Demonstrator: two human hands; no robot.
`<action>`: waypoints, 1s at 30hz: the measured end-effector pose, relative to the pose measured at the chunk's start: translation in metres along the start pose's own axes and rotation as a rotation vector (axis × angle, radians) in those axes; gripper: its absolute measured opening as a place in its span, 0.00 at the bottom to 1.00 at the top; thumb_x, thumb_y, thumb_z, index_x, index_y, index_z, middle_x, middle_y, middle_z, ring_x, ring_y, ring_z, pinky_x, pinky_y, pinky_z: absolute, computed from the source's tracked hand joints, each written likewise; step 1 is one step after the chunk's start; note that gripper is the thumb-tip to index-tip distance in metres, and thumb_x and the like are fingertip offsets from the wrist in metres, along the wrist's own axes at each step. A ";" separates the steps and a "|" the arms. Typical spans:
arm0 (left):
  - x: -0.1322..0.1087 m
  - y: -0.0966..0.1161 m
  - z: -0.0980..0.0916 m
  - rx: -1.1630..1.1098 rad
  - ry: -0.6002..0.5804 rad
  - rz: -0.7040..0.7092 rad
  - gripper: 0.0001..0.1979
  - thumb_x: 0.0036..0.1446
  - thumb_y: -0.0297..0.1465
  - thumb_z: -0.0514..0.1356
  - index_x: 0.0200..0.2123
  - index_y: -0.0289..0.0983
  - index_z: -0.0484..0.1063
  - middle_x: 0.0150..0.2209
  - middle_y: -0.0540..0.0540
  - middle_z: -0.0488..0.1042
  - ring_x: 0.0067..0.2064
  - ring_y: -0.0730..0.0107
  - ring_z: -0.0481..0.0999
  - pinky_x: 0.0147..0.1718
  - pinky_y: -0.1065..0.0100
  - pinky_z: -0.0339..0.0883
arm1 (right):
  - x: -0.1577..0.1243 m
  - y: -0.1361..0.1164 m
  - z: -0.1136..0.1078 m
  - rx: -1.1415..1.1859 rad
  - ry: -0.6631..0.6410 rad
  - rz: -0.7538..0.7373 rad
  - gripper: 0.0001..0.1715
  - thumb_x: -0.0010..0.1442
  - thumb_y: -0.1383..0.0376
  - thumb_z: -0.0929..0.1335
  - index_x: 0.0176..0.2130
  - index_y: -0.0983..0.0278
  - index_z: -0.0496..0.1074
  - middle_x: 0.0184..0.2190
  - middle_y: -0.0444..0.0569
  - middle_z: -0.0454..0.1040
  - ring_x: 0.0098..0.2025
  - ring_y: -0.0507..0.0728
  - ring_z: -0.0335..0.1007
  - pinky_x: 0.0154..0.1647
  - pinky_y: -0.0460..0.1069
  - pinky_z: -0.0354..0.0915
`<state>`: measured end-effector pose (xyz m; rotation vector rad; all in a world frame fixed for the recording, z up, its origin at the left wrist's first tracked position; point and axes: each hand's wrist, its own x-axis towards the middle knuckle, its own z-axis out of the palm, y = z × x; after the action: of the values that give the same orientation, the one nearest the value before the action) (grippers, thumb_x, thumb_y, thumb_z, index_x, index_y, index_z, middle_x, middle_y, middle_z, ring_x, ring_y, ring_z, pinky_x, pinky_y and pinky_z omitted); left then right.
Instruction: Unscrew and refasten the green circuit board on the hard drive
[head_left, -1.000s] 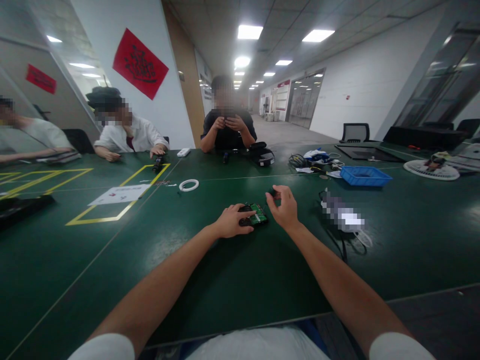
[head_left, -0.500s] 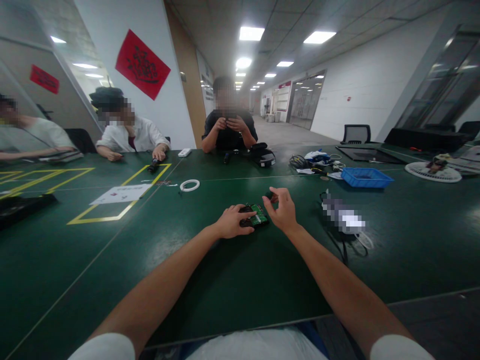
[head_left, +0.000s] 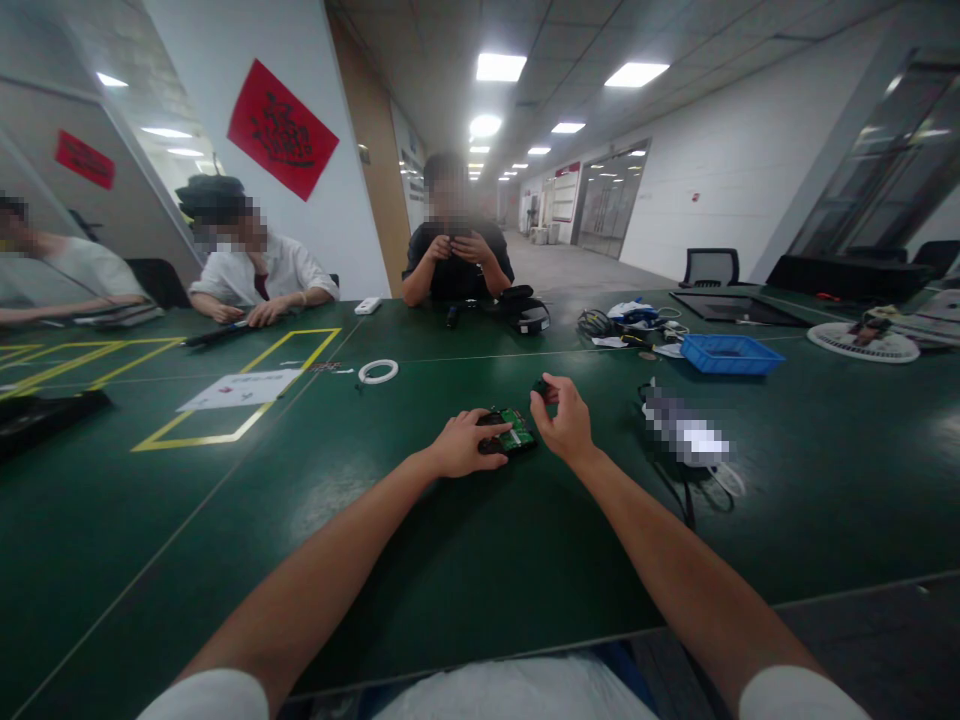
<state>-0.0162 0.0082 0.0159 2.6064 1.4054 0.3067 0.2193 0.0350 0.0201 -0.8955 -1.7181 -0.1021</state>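
Both hands of the person work above the green table [head_left: 450, 560]: the left hand [head_left: 466, 442] lies palm down over the left part of a small electronic device [head_left: 519, 432], its fingers stretched, and I cannot tell if it grips the device or only presses it. With thumb and fingertips pinched together, the right hand [head_left: 566, 418] holds a small dark piece [head_left: 539, 386], too small to name, just beyond the device's right corner. Farther to the right, a pixelated item [head_left: 686, 430] lies with black and white cables, and behind it stands a blue plastic tray [head_left: 735, 365]. Left of this tray is a tangled heap of cables [head_left: 596, 322]; near the right edge lies a round white grille [head_left: 862, 345]. On the left side are a white ring [head_left: 378, 371] and a sheet of paper [head_left: 238, 389], which partly covers a frame of yellow tape [head_left: 180, 441]. Three other people sit across the table. The device rests flat on the table, slightly turned; it shows a green circuit board with a pale patch and a dark border, while the left hand hides some of its surface.
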 end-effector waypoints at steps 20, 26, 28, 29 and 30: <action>0.000 0.000 0.000 -0.005 -0.005 -0.007 0.36 0.57 0.56 0.61 0.67 0.57 0.62 0.68 0.43 0.56 0.64 0.41 0.60 0.60 0.45 0.56 | 0.000 0.001 0.000 0.009 -0.045 -0.007 0.23 0.66 0.57 0.67 0.58 0.59 0.63 0.47 0.54 0.71 0.35 0.57 0.75 0.38 0.56 0.78; 0.000 0.000 0.000 -0.002 -0.005 -0.004 0.36 0.57 0.57 0.60 0.66 0.56 0.63 0.68 0.43 0.56 0.63 0.41 0.61 0.60 0.46 0.57 | -0.002 0.004 0.002 0.048 -0.064 0.008 0.26 0.67 0.60 0.66 0.61 0.60 0.59 0.50 0.57 0.72 0.42 0.60 0.77 0.41 0.57 0.77; 0.001 -0.001 0.001 -0.004 -0.005 0.000 0.36 0.57 0.57 0.61 0.66 0.56 0.63 0.68 0.43 0.56 0.63 0.41 0.61 0.60 0.46 0.57 | -0.002 0.007 0.004 0.042 -0.066 0.033 0.27 0.67 0.59 0.66 0.62 0.61 0.58 0.48 0.56 0.74 0.39 0.60 0.77 0.38 0.57 0.77; 0.001 -0.002 0.001 -0.005 -0.005 0.003 0.36 0.56 0.57 0.61 0.66 0.56 0.63 0.68 0.43 0.56 0.63 0.41 0.61 0.60 0.46 0.57 | -0.002 0.007 0.004 0.034 -0.069 0.042 0.28 0.66 0.59 0.66 0.62 0.61 0.59 0.47 0.56 0.74 0.37 0.60 0.77 0.37 0.56 0.77; 0.001 -0.002 0.002 -0.004 -0.003 0.005 0.36 0.56 0.57 0.61 0.66 0.56 0.63 0.68 0.43 0.56 0.63 0.41 0.62 0.60 0.46 0.57 | -0.002 0.008 0.004 0.024 -0.071 0.047 0.28 0.66 0.58 0.67 0.62 0.61 0.59 0.47 0.55 0.74 0.37 0.59 0.76 0.37 0.56 0.77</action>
<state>-0.0170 0.0102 0.0136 2.6063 1.3961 0.3060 0.2210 0.0417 0.0143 -0.9311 -1.7594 -0.0188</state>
